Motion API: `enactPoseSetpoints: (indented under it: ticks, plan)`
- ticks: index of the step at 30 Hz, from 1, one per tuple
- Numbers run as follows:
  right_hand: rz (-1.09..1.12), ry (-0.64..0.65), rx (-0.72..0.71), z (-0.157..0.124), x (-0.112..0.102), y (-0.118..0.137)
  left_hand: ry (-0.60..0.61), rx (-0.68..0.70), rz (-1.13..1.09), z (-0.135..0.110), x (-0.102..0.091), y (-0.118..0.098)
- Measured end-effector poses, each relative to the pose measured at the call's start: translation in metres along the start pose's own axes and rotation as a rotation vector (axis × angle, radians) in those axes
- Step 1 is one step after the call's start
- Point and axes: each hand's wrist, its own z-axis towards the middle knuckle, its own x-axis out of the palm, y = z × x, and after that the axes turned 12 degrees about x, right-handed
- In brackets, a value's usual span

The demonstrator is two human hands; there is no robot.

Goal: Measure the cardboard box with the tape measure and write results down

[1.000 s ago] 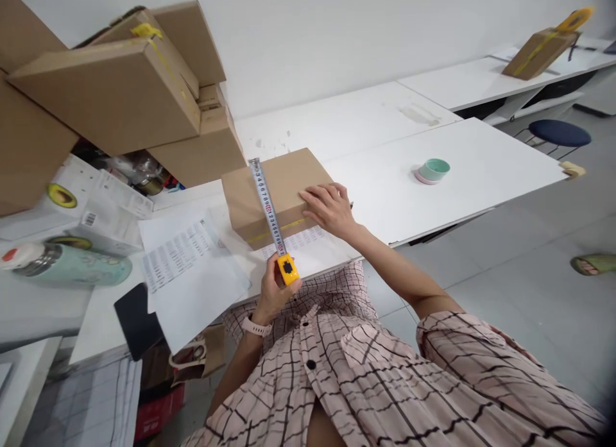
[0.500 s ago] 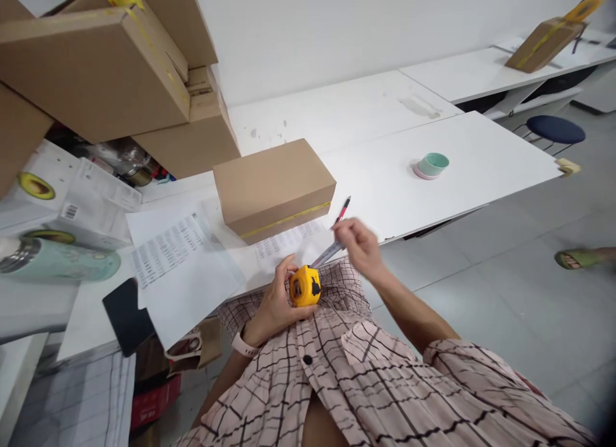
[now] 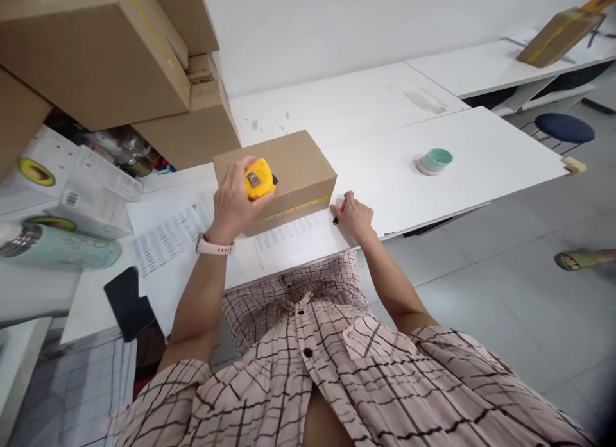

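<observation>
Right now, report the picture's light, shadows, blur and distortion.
Head view: soft, even light, no harsh glare on the yellow tape measure; head view: faint shadow beside the green cup; head view: print on the sheet before the box too small and soft to read; head view: apparent wide-angle stretch towards the edges, bottom-right corner dark.

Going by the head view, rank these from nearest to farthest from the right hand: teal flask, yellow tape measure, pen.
Starting from the right hand:
1. Pen, right at the hand, on its left side.
2. Yellow tape measure, farther left, in the left hand.
3. Teal flask, at the far left.
</observation>
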Motion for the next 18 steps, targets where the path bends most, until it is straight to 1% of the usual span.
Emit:
enactPoseSetpoints:
  ticks: [2,3,5,6,7,9,10,11,12,13,15,16,18]
  plan:
    - [-0.081,0.039,-0.028,0.001,0.0,0.003,0.025,0.041,0.104,0.013,0.003,0.013]
    - [-0.096,0.047,-0.038,0.001,0.0,0.003,0.018,0.072,0.144,0.014,0.004,0.018]
    - [-0.056,0.044,-0.057,0.0,0.0,-0.001,-0.059,0.152,0.204,0.005,0.008,0.021]
    - [0.016,0.043,-0.068,0.0,-0.001,-0.006,-0.123,0.185,0.223,-0.007,0.011,0.019]
    - [0.135,0.055,-0.077,-0.002,-0.003,-0.012,-0.191,0.208,0.234,-0.023,0.014,0.016]
    - [0.501,0.135,-0.102,-0.009,-0.008,-0.028,-0.292,0.214,0.227,-0.067,0.023,0.007]
    - [0.719,0.195,-0.116,-0.016,-0.012,-0.037,-0.304,0.209,0.229,-0.092,0.03,0.003]
    - [0.92,0.266,-0.14,-0.024,-0.017,-0.046,-0.284,0.206,0.232,-0.118,0.037,-0.001]
    - [1.063,0.32,-0.164,-0.034,-0.021,-0.053,-0.243,0.199,0.237,-0.142,0.045,-0.004]
    - [1.156,0.346,-0.182,-0.045,-0.025,-0.059,-0.207,0.173,0.254,-0.165,0.053,-0.006]
    - [1.24,0.394,-0.213,-0.067,-0.03,-0.064,-0.115,0.134,0.32,-0.2,0.068,-0.006]
    - [1.255,0.406,-0.23,-0.077,-0.03,-0.061,-0.076,0.125,0.35,-0.211,0.074,-0.005]
    - [1.271,0.428,-0.261,-0.093,-0.024,-0.046,-0.023,0.131,0.386,-0.222,0.083,-0.002]
